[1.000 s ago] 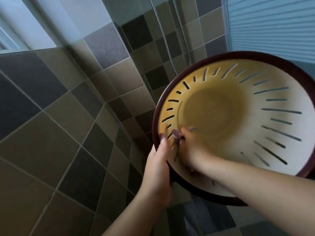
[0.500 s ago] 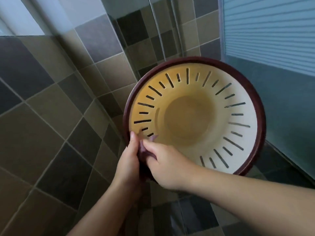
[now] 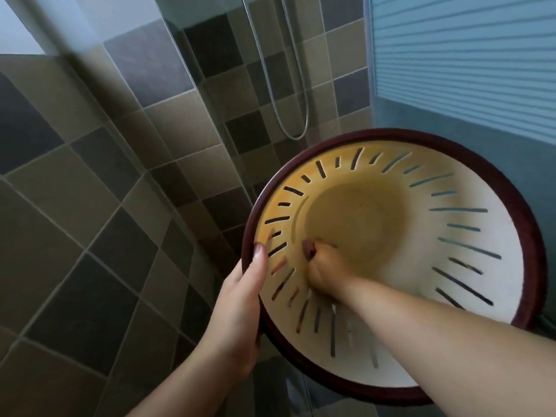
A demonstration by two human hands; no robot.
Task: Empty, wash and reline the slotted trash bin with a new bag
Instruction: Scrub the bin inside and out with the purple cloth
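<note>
Cream slotted plastic trash bin with a maroon rim (image 3: 511, 236), tipped toward the camera against a tiled shower wall (image 3: 90, 206), is gripped at its left rim by the left hand (image 3: 240, 311) while the curled right hand (image 3: 323, 270) scrubs inside, though whether it holds anything is unclear; a wet rim could slip free.

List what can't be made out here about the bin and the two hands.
- Right hand, head view: blurred; whether it holds a cloth is unclear.
- Left hand fingers: hidden behind the bin rim.
- Bin's outside and near rim: hidden by its body and the right forearm.
- Water or soap: not discernible.
</note>
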